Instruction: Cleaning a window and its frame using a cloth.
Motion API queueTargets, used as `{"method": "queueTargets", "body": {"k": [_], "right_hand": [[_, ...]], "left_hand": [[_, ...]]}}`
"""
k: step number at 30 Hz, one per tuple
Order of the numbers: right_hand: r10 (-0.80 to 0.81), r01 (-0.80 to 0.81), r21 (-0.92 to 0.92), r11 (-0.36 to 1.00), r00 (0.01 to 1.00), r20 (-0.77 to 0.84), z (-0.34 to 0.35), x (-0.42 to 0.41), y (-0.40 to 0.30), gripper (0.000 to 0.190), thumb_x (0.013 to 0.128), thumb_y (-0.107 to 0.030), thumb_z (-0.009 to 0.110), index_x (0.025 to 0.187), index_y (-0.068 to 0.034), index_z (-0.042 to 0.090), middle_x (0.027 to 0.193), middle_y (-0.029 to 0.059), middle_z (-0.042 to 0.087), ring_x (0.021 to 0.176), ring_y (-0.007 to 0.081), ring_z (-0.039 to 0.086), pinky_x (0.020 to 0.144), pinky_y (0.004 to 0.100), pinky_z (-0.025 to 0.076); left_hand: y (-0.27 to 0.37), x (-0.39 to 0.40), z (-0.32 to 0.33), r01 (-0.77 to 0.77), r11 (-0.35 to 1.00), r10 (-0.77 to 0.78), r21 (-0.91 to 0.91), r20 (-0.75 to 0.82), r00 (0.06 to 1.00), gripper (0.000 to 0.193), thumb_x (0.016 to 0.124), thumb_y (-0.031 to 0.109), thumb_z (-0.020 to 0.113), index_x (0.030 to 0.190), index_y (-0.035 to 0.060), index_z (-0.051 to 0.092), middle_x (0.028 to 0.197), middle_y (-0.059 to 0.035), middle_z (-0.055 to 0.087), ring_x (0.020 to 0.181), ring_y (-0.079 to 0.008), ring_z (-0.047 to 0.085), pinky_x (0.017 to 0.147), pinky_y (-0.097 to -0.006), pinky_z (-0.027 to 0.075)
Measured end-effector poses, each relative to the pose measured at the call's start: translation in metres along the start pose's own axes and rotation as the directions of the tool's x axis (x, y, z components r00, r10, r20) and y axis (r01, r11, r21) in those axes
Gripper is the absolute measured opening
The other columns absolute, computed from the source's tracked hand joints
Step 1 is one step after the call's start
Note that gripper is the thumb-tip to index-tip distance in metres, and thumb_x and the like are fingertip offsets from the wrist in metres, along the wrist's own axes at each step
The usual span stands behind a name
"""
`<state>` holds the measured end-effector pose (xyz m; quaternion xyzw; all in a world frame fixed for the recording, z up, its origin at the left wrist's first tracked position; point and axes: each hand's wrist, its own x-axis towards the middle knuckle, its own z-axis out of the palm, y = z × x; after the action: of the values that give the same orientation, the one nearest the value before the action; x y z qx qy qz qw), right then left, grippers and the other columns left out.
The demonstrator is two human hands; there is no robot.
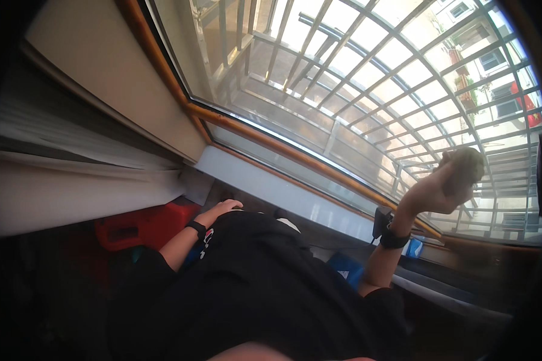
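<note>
My right hand [438, 189] is raised at the right in front of the window glass [366, 113]. Its fingers are closed around a crumpled greenish-brown cloth or sponge [472, 164]; blur hides which it is. Whether the bundle touches the pane cannot be told. A black band circles that wrist. Down by the front of my black T-shirt [253, 280] is my left hand [226, 207], fingers loosely extended and nothing seen in it. Its wrist also has a black band.
An orange-brown window frame [275, 144] runs diagonally above a pale sill panel [280, 180]. Metal security bars [379, 76] stand outside. Pale curtains [86, 185] hang at left above a red plastic object [149, 225]. A dark corded device [382, 221] is beside my right forearm.
</note>
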<state>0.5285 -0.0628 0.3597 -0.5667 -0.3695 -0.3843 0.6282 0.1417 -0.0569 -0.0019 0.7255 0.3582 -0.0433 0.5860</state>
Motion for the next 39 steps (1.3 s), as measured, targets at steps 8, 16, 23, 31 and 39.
{"method": "queueTargets", "body": {"k": [8,16,23,31,39], "right_hand": [[-0.6,0.653,0.052,0.756,0.658,0.456,0.042,-0.032,-0.046,0.018,0.071,-0.006,0.078,0.086,-0.012,0.07,0.1,0.0096,0.059,0.085,0.0242,0.067,0.064,0.0338,0.056],[-0.299,0.292,-0.129,0.948,0.953,-0.04,0.09,0.031,-0.073,0.026,0.078,-0.006,0.072,0.103,-0.003,0.067,0.099,0.0102,0.059,0.086,0.022,0.062,0.07,0.0305,0.053],[-0.642,0.617,0.303,0.727,0.454,0.618,0.088,-0.121,-0.076,0.019,0.069,-0.008,0.076,0.082,-0.021,0.072,0.101,0.0037,0.06,0.068,0.015,0.063,0.052,0.0267,0.052],[-0.698,0.707,-0.188,0.682,0.705,0.123,0.102,0.05,-0.107,0.021,0.073,-0.004,0.077,0.092,-0.01,0.069,0.097,0.0089,0.06,0.09,0.0234,0.063,0.075,0.0319,0.054],[-0.623,0.573,0.252,0.78,0.667,0.41,0.142,-0.105,-0.128,0.021,0.069,-0.004,0.074,0.084,-0.019,0.07,0.097,0.0036,0.057,0.071,0.0153,0.063,0.053,0.0277,0.052]], "left_hand": [[-0.023,-0.024,-0.063,-0.145,0.986,0.142,-0.078,-0.049,0.989,0.041,0.085,0.03,0.064,0.117,0.0049,0.058,0.121,-0.0176,0.058,0.116,-0.0329,0.054,0.099,-0.0369,0.042],[-0.067,-0.036,-0.078,-0.08,0.967,0.074,-0.242,-0.037,0.997,0.033,0.091,0.023,0.061,0.116,0.0014,0.058,0.114,-0.0117,0.062,0.107,-0.0205,0.057,0.095,-0.0307,0.044],[-0.076,-0.043,-0.073,-0.064,0.916,0.054,-0.396,-0.036,0.998,0.03,0.091,0.022,0.061,0.112,0.0011,0.06,0.11,-0.0092,0.064,0.103,-0.017,0.058,0.091,-0.0292,0.045],[-0.065,-0.061,-0.081,-0.014,0.873,0.016,-0.487,-0.001,1.0,0.031,0.09,0.022,0.063,0.111,0.0004,0.06,0.108,-0.0091,0.064,0.102,-0.0168,0.058,0.091,-0.0285,0.045],[-0.046,-0.076,-0.088,0.023,0.885,-0.019,-0.465,0.014,1.0,0.027,0.093,0.02,0.058,0.111,0.0004,0.06,0.108,-0.0084,0.064,0.101,-0.0157,0.057,0.091,-0.0291,0.045]]}}
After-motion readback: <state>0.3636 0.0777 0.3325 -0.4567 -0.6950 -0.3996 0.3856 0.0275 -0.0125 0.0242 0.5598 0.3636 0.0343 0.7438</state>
